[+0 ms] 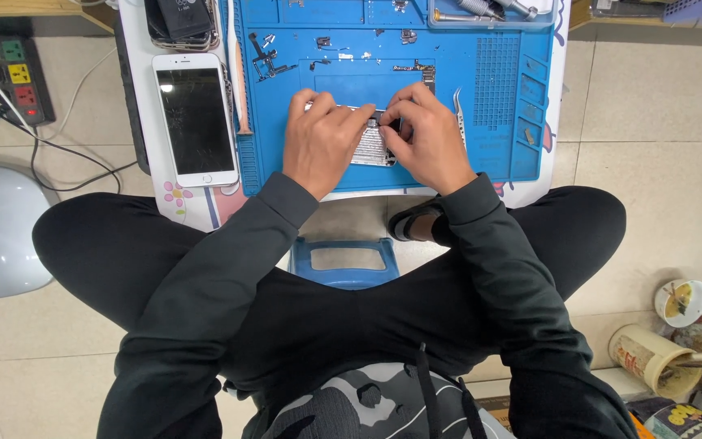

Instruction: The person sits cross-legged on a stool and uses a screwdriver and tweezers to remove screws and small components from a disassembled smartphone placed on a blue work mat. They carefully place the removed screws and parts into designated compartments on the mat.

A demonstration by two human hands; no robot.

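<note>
Low white bench (141, 97) on tiled floor | blue silicone repair mat (522, 154) with moulded compartments covering most of it | white smartphone with dark cracked screen (195, 118) left of mat | slim orange-handled tool (241, 89) at mat's left edge | steel tweezers (459, 114) on mat.

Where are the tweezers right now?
In the head view, the tweezers lie on the blue work mat, just to the right of the right hand, which touches the opened phone.
</note>
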